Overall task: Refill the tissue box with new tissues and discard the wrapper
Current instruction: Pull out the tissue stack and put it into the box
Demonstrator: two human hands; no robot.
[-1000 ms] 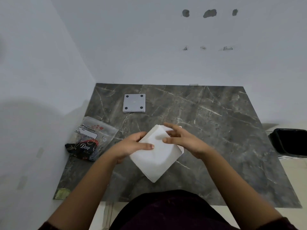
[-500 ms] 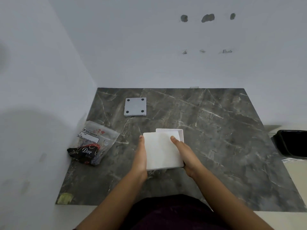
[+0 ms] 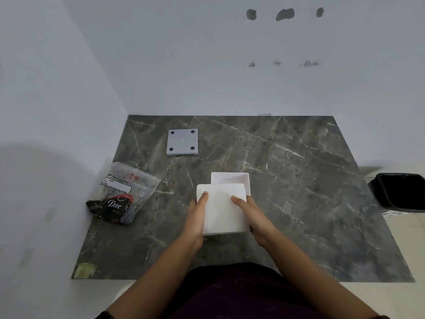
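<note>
Tissue stack (image 3: 222, 209) gripped by both hands — L hand (image 3: 196, 217), R hand (image 3: 255, 217) — just over the open tissue box (image 3: 230, 178), not yet in. Wrapper (image 3: 123, 192) left of box, undiscarded; bin (image 3: 400, 192) far right.

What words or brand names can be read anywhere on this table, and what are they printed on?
"BIG TISSUES": top of the clear plastic wrapper at the table's left.
"Dove": white script on the dark packet in the wrapper's lower part.
Smaller label lines on the wrapper: too blurred to read.
</note>
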